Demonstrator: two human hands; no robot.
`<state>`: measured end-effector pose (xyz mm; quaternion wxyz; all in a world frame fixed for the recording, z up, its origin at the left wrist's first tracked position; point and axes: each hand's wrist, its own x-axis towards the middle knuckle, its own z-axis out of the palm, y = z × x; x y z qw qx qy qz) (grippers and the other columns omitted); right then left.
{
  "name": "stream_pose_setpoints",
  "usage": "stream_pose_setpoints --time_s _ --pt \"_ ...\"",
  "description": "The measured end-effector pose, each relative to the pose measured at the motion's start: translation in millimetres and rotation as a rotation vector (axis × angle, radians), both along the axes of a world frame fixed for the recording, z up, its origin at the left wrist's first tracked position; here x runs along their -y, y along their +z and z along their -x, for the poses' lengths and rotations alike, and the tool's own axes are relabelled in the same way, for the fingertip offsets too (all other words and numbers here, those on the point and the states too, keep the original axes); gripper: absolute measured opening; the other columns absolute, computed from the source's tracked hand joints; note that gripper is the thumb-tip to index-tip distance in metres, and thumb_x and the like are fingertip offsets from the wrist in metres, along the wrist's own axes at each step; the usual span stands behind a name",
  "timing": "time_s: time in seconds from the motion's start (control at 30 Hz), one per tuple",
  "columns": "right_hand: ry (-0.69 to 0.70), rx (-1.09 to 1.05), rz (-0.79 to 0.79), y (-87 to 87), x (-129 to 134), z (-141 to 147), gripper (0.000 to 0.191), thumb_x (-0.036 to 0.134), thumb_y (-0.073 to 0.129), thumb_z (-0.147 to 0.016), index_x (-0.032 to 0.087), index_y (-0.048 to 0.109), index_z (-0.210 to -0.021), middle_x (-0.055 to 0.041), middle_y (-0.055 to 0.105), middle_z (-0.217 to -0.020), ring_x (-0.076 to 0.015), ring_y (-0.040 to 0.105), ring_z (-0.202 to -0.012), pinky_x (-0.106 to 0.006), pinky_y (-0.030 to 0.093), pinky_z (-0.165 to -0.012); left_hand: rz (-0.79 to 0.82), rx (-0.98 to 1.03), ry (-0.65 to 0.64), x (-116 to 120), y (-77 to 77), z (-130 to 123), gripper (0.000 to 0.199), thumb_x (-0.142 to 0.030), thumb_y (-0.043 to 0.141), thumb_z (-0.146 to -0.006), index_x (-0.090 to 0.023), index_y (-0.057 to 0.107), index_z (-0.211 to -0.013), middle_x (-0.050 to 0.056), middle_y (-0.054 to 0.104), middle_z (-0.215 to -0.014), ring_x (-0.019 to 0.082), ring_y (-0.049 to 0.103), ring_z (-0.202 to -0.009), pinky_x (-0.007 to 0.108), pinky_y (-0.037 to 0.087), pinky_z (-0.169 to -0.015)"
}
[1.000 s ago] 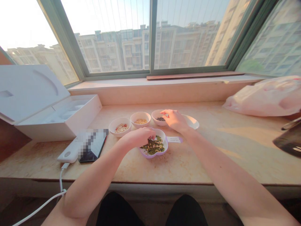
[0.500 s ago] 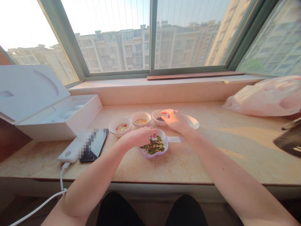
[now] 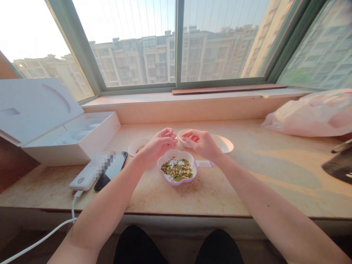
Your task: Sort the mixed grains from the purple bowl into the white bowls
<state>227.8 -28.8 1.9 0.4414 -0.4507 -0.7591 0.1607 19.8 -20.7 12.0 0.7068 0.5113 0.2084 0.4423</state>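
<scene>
A flower-shaped white and lilac bowl (image 3: 177,167) holds green beans mixed with pale tan pieces. My left hand (image 3: 162,144), fingers curled together, hovers behind its left rim and hides the middle round bowl. At the near edge of the right round bowl (image 3: 183,136), my right hand (image 3: 198,141) has thumb and fingers pinched; whatever they hold is too small to make out. Part of the left round bowl (image 3: 135,146) shows behind my left wrist. A white dish (image 3: 224,143) lies just right of my right hand.
An open white box (image 3: 74,139) stands at the left, with a white power bank (image 3: 85,177), its cable, and a phone (image 3: 110,172) before it. A label (image 3: 205,164) touches the flower-shaped bowl. At the right are a plastic bag (image 3: 313,113) and a dark object (image 3: 339,163).
My left hand has risen out of the flower-shaped bowl and moved back and left, over the middle bowl. My right hand has drawn slightly nearer from the right bowl, its fingers closer together.
</scene>
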Motion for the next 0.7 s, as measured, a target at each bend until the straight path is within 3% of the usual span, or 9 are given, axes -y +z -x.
stream_pose_setpoints --time_s 0.13,0.23,0.37,0.57,0.7 --pt "0.18 -0.146 0.032 -2.2 8.1 13.4 0.024 0.04 0.073 -0.087 0.02 0.081 -0.099 -0.0076 0.08 -0.095 -0.0183 0.07 -0.077 -0.031 0.056 -0.069 0.055 0.05 0.006 -0.9 -0.6 -1.2 0.037 -0.006 0.078 -0.065 -0.019 0.053 -0.088 -0.005 0.057 -0.08 0.009 0.06 -0.076 0.022 0.047 -0.072" --pt "0.206 -0.222 0.082 -7.0 9.3 20.4 0.034 0.049 0.079 -0.082 0.02 0.082 -0.1 -0.0066 0.079 -0.086 -0.0174 0.068 -0.069 -0.031 0.057 -0.064 0.071 0.058 0.005 -0.3 -1.3 -2.2 0.038 -0.006 0.078 -0.065 -0.019 0.054 -0.091 -0.004 0.058 -0.082 0.01 0.062 -0.079 0.023 0.049 -0.075" --pt "0.179 -0.276 0.146 -12.7 7.7 22.0 0.041 0.056 0.078 -0.083 0.018 0.083 -0.098 -0.0059 0.076 -0.073 -0.0174 0.066 -0.06 -0.031 0.053 -0.056 0.049 0.02 0.015 1.2 -3.2 -4.1 0.038 -0.005 0.078 -0.065 -0.019 0.055 -0.092 -0.004 0.06 -0.082 0.011 0.063 -0.08 0.026 0.051 -0.08" --pt "0.105 -0.17 0.043 -8.3 7.6 16.3 0.031 0.049 0.074 -0.087 0.02 0.083 -0.093 -0.0061 0.079 -0.082 -0.0188 0.068 -0.067 -0.032 0.053 -0.064 0.009 -0.084 0.109 -1.1 -8.1 -5.1 0.031 -0.011 0.078 -0.071 -0.018 0.059 -0.094 0.0 0.065 -0.091 0.012 0.066 -0.087 0.027 0.052 -0.083" --pt "-0.067 -0.004 -0.044 3.3 1.9 -2.0 0.028 0.042 0.064 -0.093 0.019 0.079 -0.088 -0.0062 0.079 -0.086 -0.0181 0.065 -0.069 -0.032 0.049 -0.069 -0.216 -0.359 0.2 -0.2 -11.1 -3.6 0.016 -0.014 0.068 -0.078 -0.017 0.064 -0.093 0.003 0.066 -0.092 0.014 0.065 -0.084 0.028 0.052 -0.08"
